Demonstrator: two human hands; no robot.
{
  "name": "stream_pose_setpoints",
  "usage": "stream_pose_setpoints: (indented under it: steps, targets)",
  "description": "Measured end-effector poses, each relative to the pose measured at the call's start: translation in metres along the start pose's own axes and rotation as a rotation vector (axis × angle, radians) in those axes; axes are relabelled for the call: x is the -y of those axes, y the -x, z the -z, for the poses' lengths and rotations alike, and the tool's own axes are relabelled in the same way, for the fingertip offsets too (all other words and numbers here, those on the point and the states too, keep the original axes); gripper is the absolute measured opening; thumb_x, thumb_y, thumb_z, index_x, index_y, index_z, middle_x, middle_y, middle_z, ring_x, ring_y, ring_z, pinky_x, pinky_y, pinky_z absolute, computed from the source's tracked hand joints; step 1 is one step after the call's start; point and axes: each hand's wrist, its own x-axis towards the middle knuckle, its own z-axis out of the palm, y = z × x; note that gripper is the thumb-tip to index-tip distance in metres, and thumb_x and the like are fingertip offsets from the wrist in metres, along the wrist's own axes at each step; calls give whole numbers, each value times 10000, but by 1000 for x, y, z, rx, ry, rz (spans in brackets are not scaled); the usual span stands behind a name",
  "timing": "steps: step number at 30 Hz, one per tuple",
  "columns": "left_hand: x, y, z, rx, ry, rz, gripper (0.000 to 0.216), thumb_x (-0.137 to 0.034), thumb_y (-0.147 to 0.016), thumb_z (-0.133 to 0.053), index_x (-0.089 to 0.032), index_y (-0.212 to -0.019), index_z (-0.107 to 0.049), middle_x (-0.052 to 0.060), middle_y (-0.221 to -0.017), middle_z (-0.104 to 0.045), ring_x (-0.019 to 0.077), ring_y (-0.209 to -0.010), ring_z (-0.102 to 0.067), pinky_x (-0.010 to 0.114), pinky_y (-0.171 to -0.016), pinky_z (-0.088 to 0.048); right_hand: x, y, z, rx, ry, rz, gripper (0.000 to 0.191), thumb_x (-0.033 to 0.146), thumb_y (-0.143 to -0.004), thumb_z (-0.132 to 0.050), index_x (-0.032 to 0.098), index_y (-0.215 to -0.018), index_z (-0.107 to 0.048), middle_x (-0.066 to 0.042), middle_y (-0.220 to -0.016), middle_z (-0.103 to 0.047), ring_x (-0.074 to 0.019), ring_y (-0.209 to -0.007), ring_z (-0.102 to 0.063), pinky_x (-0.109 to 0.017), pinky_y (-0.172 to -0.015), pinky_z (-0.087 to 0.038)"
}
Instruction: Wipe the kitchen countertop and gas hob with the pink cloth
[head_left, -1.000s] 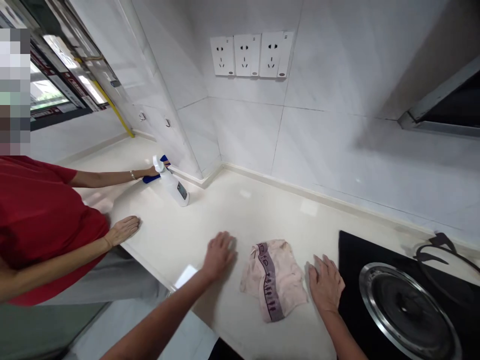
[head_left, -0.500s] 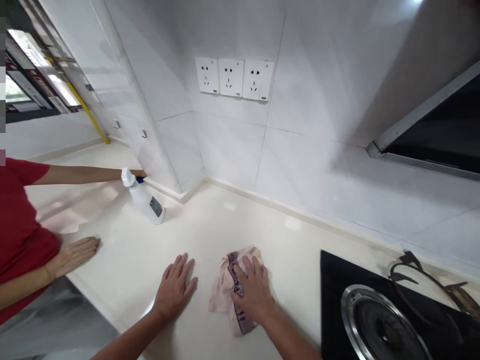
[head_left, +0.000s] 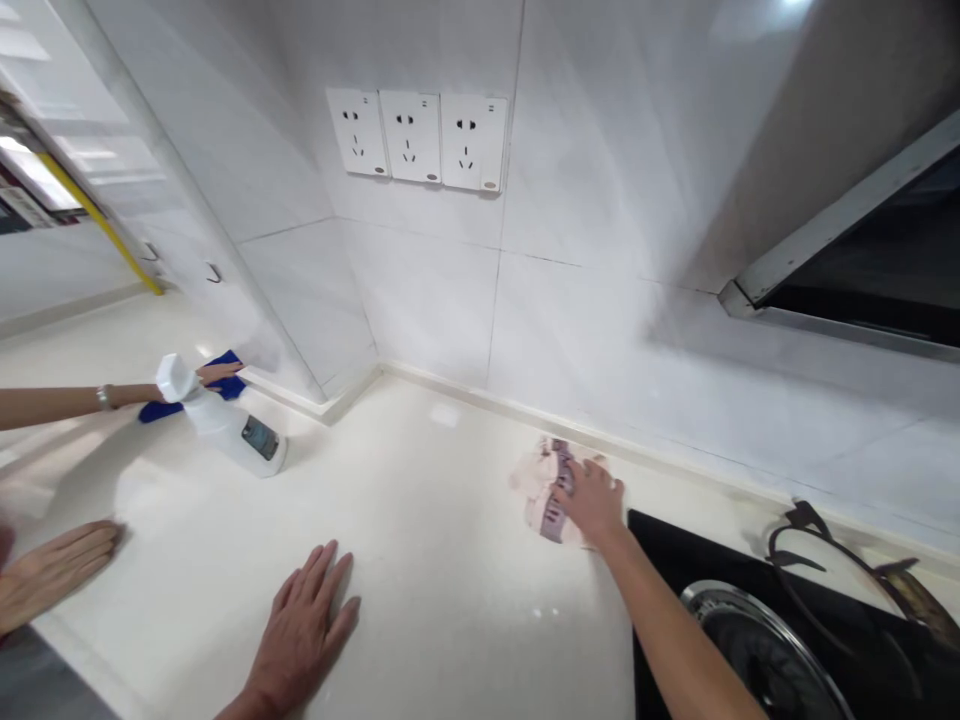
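Observation:
My right hand (head_left: 594,500) presses a crumpled pink cloth (head_left: 538,480) with a purple band against the cream countertop (head_left: 442,540), close to the back wall and beside the black hob (head_left: 675,560). Its fingers curl over the cloth. My left hand (head_left: 304,625) lies flat on the countertop near the front edge, fingers spread, holding nothing.
A white spray bottle (head_left: 225,430) lies on the counter at the left. Another person's hand (head_left: 217,374) holds a blue cloth (head_left: 161,408) behind it; their other hand (head_left: 52,570) rests flat at the front left. Three wall sockets (head_left: 416,137) sit above. A steel burner ring (head_left: 757,660) is at lower right.
My right hand has pushed the pink cloth away from the front, up and to the right toward the wall beside the hob. My left hand stayed flat. The view swung right.

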Motion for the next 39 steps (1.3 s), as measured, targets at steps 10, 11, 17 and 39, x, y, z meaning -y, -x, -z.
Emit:
stream_pose_setpoints:
  steps: [10,11,17,39]
  targets:
    - [-2,0,-2,-4,-12,10,622,-536,-983,-448,-217,-1501,-577,117,-1643,-480,318,-1538,-415,513,-1219,-370,-144,-1,26,-61,2,-464,669,577,-961,-420,126,-1442,-537,-294,-1426,-542,-452,-1340,-516,-598,-1042,-369]
    - [-1,0,-3,-7,-12,4,627,-537,-983,-448,-212,-1504,-574,120,-1646,-476,320,-1540,-411,515,-1220,-368,-138,-2,24,-70,-1,-464,675,576,-961,-416,128,-1453,-524,-291,-1446,-522,-457,-1344,-508,-601,-1040,-372]
    - [0,1,-5,-16,-1,-1,640,-555,-976,-457,-216,-1506,-572,119,-1652,-467,325,-1548,-397,515,-1226,-361,-40,-12,-1,-79,-20,-289,694,570,-976,-446,172,-1545,-452,-265,-1634,-320,-480,-1459,-366,-629,-1109,-303]
    - [1,-1,-1,19,-14,29,598,-540,-969,-466,-254,-1474,-609,94,-1629,-503,304,-1524,-442,514,-1202,-406,-16,-11,1,-136,-62,-58,489,412,-994,-476,131,-1383,-569,-219,-1544,-468,-412,-1388,-407,-569,-1091,-352]
